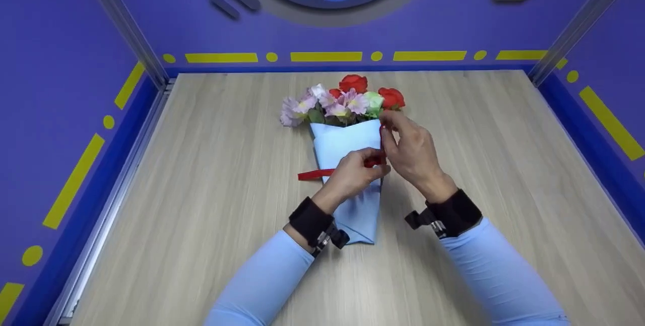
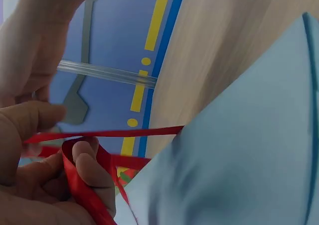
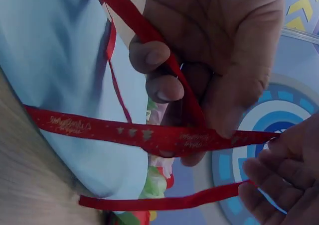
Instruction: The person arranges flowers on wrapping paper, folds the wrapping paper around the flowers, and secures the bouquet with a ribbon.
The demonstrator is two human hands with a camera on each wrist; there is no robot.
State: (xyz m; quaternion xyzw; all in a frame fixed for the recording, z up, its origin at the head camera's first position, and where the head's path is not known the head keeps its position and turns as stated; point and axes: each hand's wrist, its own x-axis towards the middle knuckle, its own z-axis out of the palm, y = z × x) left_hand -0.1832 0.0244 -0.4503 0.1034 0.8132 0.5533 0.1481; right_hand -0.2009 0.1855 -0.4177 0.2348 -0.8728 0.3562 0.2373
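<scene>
A bouquet wrapped in light-blue paper [image 1: 359, 217] lies on the table, its flowers [image 1: 347, 104] pointing away from me. Red ribbon [image 3: 75, 125] with gold print goes around the wrap, and one end sticks out to its left. My left hand [image 1: 352, 172], over the middle of the wrap, pinches the ribbon, with a loop of it running over its curled fingers [image 2: 92, 170]. At the wrap's upper right edge, my right hand [image 1: 415, 147] pinches another stretch of ribbon between thumb and fingers. Two red strands span from the wrap toward the hands in the left wrist view.
The wood-grain table [image 1: 227, 205] extends on both sides of the bouquet. Blue-purple panels [image 1: 322, 39] with yellow marks enclose it at the back and sides, with metal posts at the corners. Black straps [image 1: 456, 212] with small cameras sit on both wrists.
</scene>
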